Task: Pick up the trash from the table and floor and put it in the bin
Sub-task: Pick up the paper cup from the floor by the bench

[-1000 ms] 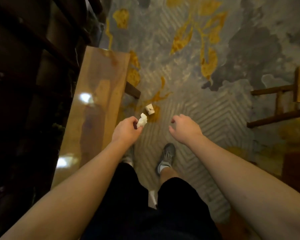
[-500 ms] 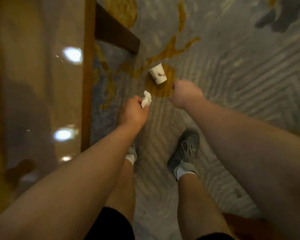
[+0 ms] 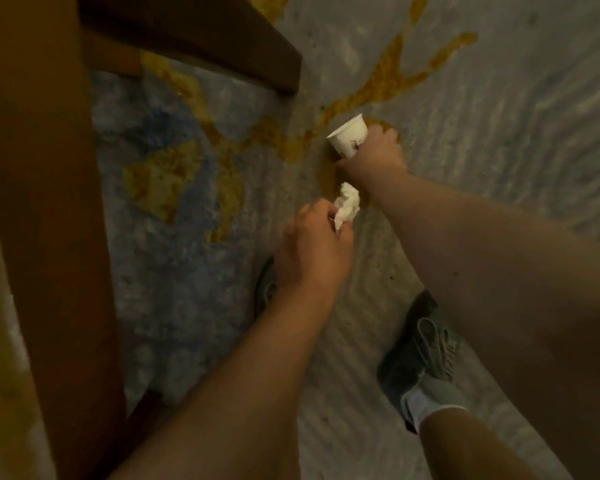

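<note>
- Bending low now, the person has brought the right hand (image 3: pixel 374 157) down onto the paper cup (image 3: pixel 349 140); half a second ago that hand was only drawing near, with the cup lying clear of it on the rug (image 3: pixel 499 98).
- Its fingers (image 3: pixel 387 135) are curled round the base end of the cup, which points rim-first up and to the left over the yellow patch of the rug. I cannot tell whether it has left the floor yet.
- The left hand (image 3: pixel 312 251) holds the crumpled tissue (image 3: pixel 451 206) as before, fingers closed on it, the white wad sticking out at the top, just beside the right wrist.
- The view has dropped closer to the floor than a second ago: the wooden worktop (image 3: pixel 39 202) now fills the left edge, and a grey shoe (image 3: pixel 426 348) is planted on the rug below the arms.
- To my eye this means the floor piece is as good as collected. With a bit of trash in each hand, what looks to be left is to straighten up and carry both to the bin, which is nowhere in sight from here.
- A light paper cup held by its end could crush or slip, so a firm wrap before rising seems wise.
</note>
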`<state>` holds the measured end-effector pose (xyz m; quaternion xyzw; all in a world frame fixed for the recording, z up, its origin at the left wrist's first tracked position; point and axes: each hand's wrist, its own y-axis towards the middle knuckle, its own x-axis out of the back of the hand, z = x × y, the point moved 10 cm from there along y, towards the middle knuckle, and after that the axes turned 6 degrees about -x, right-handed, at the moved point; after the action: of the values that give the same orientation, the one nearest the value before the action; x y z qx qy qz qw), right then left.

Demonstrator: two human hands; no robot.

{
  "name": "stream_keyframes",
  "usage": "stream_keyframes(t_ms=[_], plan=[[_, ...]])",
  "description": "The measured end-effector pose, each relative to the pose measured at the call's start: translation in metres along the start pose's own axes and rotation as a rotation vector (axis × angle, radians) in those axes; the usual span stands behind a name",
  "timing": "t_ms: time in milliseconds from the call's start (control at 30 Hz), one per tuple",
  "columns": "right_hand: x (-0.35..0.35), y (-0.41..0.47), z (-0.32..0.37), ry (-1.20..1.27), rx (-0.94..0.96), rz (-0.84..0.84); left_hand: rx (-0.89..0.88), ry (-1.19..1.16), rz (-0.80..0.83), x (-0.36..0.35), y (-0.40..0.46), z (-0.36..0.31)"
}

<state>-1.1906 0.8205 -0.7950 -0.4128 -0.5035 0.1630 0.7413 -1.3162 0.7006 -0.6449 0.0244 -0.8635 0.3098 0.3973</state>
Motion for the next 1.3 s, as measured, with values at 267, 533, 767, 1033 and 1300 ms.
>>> stream_keyframes(t_ms=[267, 533, 767, 1033, 1300], plan=[[0.036, -0.084, -0.018, -0.068, 0.152, 0.11, 0.074, 0.039, 0.101, 0.029, -0.01, -0.011], [0.192, -0.265, -0.088, -0.05, 0.027, 0.086, -0.223, 0.158, 0.309, 0.133, -0.061, -0.154], [0.381, -0.434, -0.091, 0.149, -0.046, -0.191, -0.548, 0.243, 0.3, 0.275, -0.117, -0.314], [0.509, -0.613, -0.107, 0.452, -0.033, -0.622, -0.868, 0.258, 0.258, 0.375, -0.219, -0.476], [0.547, -0.784, -0.237, 0.561, -0.096, -0.936, -1.198, 0.248, 0.32, 0.358, -0.395, -0.596]])
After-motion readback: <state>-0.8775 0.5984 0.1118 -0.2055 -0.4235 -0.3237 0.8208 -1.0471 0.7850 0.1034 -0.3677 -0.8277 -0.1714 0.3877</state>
